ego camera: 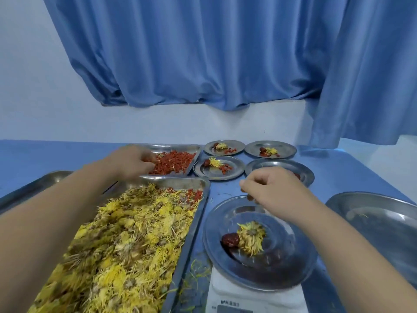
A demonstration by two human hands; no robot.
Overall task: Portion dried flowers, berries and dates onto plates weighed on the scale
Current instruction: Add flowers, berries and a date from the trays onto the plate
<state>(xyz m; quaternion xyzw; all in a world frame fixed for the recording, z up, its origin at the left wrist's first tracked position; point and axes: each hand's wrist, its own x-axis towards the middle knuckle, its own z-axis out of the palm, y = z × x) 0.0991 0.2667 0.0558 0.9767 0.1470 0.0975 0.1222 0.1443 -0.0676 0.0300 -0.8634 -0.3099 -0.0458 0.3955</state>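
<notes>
Pinching together at thumb and fingertips, the grip of the right hand (274, 188) is seen closed on something small and dark red above the far rim of the plate (228, 263) on the scale (225, 297); what exactly is pinched cannot be told. On that plate a dried yellow flower (251, 237) is laid, with a dark red date (230, 239) touching its left side. No berries can be made out on it.

Over on the other side, the left hand (133, 161) is sunk into the near left corner of the berry tray (180, 147), fingers curled down among the red berries (174, 164). The hand is blurred, so whether its grip is closed on berries cannot be told.

Just in front of that tray, the long flower tray (191, 236) is filled with yellow dried flowers, and a small patch of red berries is mixed in at its far right corner. Loose yellow petals are scattered on the blue table (338, 168) between this tray and the scale.

Beyond the right hand, four small plates are set in two rows. Three of them (222, 147), (269, 149), (217, 168) are loaded with a flower, a date and berries; the fourth plate (266, 164) is partly hidden by the hand. A large metal dish (383, 220) is placed at the right edge.
</notes>
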